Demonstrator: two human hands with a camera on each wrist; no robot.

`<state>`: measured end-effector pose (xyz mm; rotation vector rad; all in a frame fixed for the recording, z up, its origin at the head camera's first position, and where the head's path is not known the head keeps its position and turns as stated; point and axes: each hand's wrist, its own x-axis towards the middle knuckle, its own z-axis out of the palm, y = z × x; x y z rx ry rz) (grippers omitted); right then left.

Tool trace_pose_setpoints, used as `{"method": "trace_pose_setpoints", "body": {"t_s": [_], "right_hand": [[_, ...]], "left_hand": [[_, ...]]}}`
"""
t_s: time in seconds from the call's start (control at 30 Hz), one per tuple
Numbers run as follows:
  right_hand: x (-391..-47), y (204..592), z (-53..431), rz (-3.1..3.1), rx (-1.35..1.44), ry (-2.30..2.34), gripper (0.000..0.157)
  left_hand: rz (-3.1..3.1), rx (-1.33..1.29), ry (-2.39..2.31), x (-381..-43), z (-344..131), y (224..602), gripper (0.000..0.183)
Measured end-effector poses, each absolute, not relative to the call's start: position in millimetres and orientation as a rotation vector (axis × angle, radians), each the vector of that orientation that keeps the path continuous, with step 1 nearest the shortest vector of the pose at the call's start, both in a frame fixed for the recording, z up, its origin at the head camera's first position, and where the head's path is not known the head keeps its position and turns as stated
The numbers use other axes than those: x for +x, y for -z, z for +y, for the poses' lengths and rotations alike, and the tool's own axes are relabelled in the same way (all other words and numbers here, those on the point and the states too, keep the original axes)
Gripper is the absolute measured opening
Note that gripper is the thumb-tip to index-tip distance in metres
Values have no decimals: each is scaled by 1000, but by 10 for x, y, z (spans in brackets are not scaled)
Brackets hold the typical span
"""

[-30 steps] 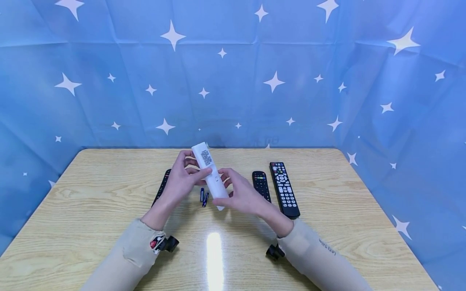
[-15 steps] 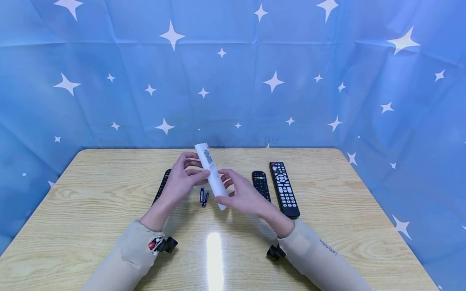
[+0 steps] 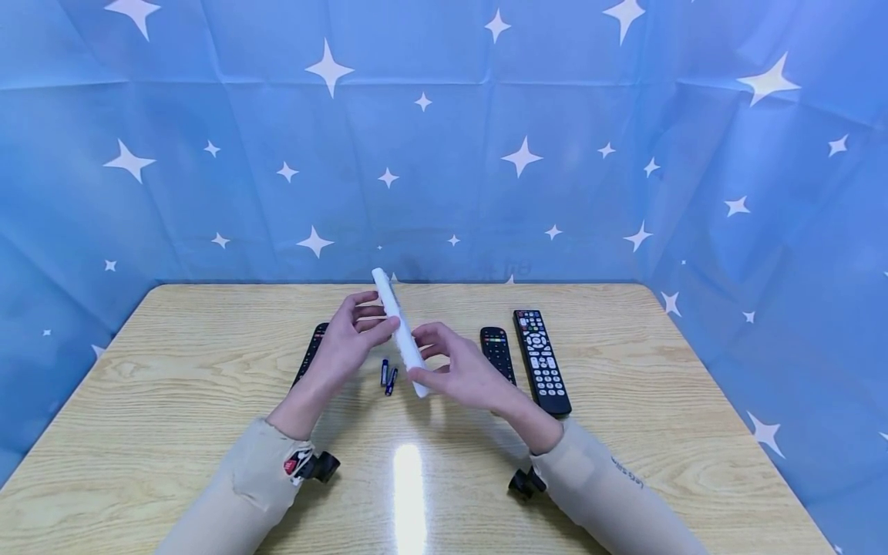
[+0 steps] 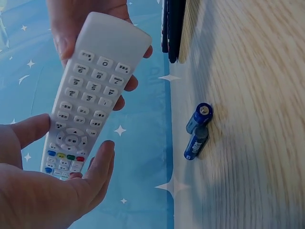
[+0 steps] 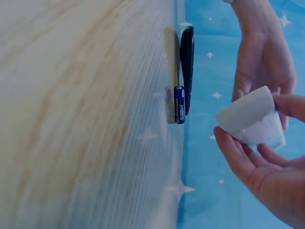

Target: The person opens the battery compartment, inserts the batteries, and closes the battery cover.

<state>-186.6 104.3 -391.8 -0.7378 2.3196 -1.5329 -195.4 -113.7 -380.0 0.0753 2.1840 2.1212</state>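
Observation:
A white remote control (image 3: pixel 406 345) is held on edge above the table between both hands. My left hand (image 3: pixel 350 331) grips its far part, thumb on one side and fingers on the other. Near the opposite end, my right hand (image 3: pixel 459 366) pinches it between thumb and fingers. The left wrist view shows the button face of the remote control (image 4: pixel 93 81), with grey-lettered keys and a row of coloured ones by the left hand. Two blue batteries, one upper battery (image 4: pixel 199 117) and one lower battery (image 4: pixel 196 144), lie together on the table beneath.
A black remote (image 3: pixel 309 354) lies partly hidden behind the left forearm. To the right lie a small black remote (image 3: pixel 497 353) and a longer black remote (image 3: pixel 541 362). A blue star-patterned curtain (image 3: pixel 444 154) stands behind the wooden table (image 3: pixel 208 370).
The white remote control has turned about its length, from its back with a printed code facing the head camera to its narrow edge. Both hands keep hold of it nearly in place.

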Motion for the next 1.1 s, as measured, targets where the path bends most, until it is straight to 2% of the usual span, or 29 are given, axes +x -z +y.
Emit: {"method": "trace_pose_setpoints", "body": {"t_s": [0.17, 0.57, 1.1], "right_hand": [[-1860, 3919, 1035, 2280, -758, 1539, 47], [-1851, 3914, 1037, 2230, -766, 1496, 50], [-1886, 3866, 1209, 2326, -896, 1320, 29]], "left_hand": [[2127, 53, -2136, -1964, -1126, 3807, 71], [2105, -1, -2139, -1980, -1134, 3827, 70], [2449, -52, -1877, -1983, -1272, 3835, 73]]}}
